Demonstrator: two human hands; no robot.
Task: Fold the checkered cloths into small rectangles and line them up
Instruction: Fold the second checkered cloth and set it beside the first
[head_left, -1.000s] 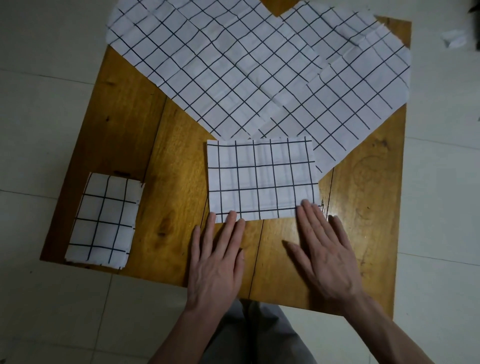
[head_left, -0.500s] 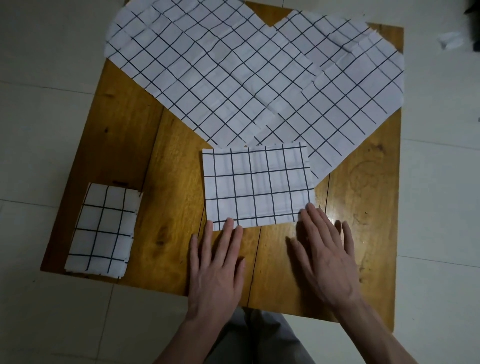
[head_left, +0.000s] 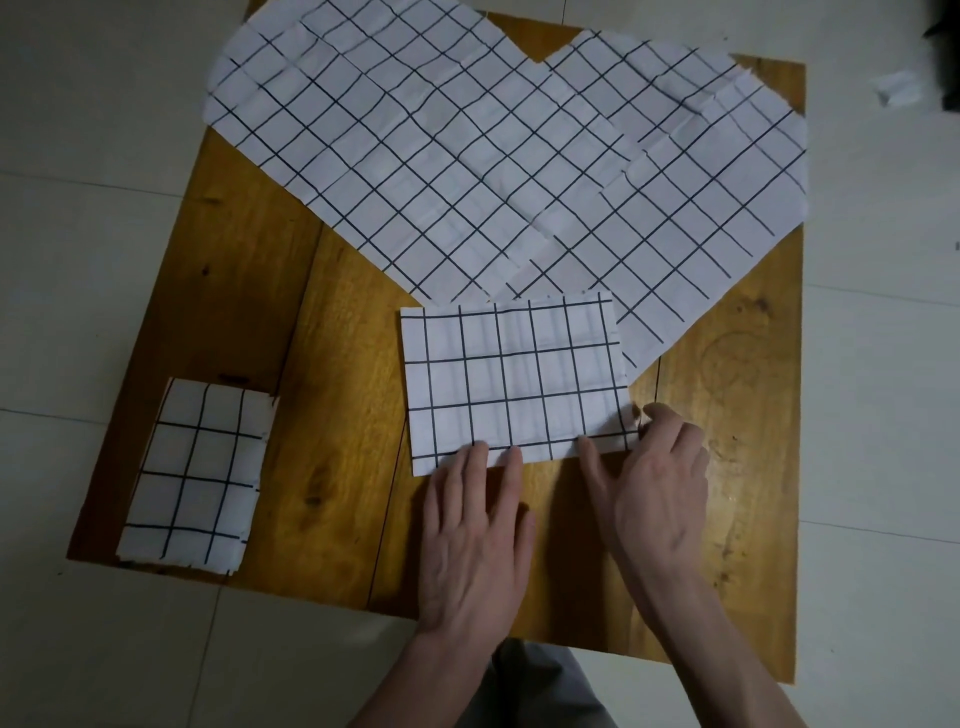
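At the tabletop's (head_left: 332, 395) near edge, left hand (head_left: 475, 525) lies flat pinning the half-folded checkered cloth (head_left: 514, 376); right hand (head_left: 652, 478) pinches its near-right corner — best lifted evenly.

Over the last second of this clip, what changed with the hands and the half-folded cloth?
The right hand went from lying flat to curling at the near right corner of the half-folded cloth, pinching it. The left hand slid slightly forward, fingertips flat on the cloth's near edge. The cloth itself barely moved. The folded cloth at the left and the two open cloths at the back stayed put.
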